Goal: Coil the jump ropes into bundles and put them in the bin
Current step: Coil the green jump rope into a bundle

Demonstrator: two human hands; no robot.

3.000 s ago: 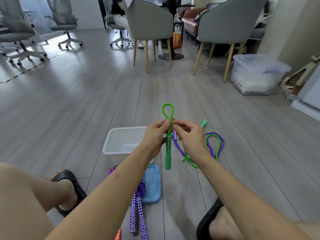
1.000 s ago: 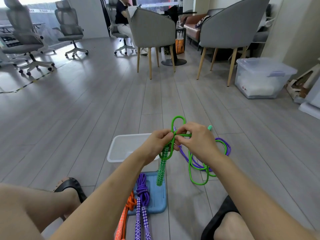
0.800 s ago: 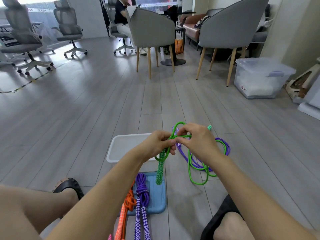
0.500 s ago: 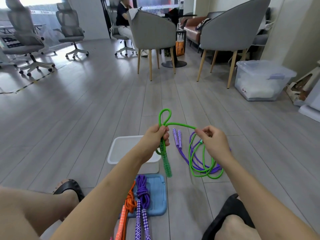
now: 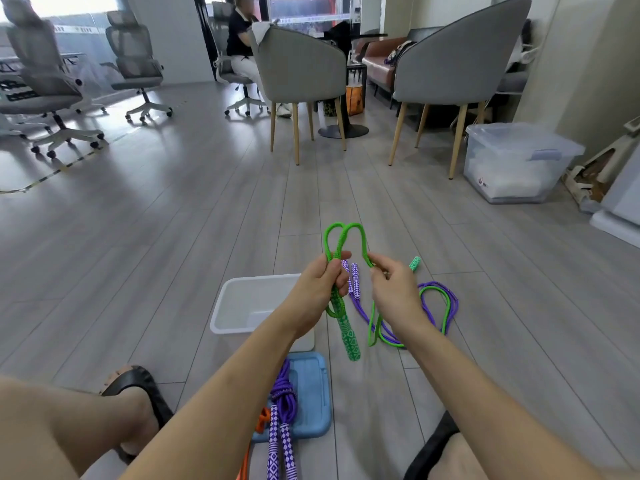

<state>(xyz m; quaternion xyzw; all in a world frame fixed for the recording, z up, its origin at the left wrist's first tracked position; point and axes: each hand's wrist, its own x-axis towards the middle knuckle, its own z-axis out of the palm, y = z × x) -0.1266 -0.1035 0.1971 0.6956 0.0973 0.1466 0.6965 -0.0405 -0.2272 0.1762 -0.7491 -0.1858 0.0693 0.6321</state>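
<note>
The left hand point(image 5: 320, 289) grips the green rope point(image 5: 337, 244) in a fist above the floor point(image 5: 173, 220), just in front of the bin point(image 5: 221, 306). Two loops of the rope stand up out of the fist, their bends pointing away from the person. Below the fist the green handle point(image 5: 349, 336) hangs with its long axis near upright, its free end pointing down and slightly toward the person.

The right hand point(image 5: 394, 292) pinches the rope where it comes down from the right loop, thumb and forefinger closed on the cord. From there the rope falls to the floor and lies in loose curves mixed with a purple rope point(image 5: 446, 303). The second green handle point(image 5: 414, 263) lies on the floor beyond the right hand.

The bin is white, open, and sits left of the hands; the left arm hides part of its inside, and what shows seems to hold no rope. A blue lid point(image 5: 311, 400) lies flat near the bin, toward the person. A coiled purple bundle point(image 5: 282, 420) rests on the lid, handles pointing toward the person, with an orange rope point(image 5: 261, 419) beside it on the left.
</note>
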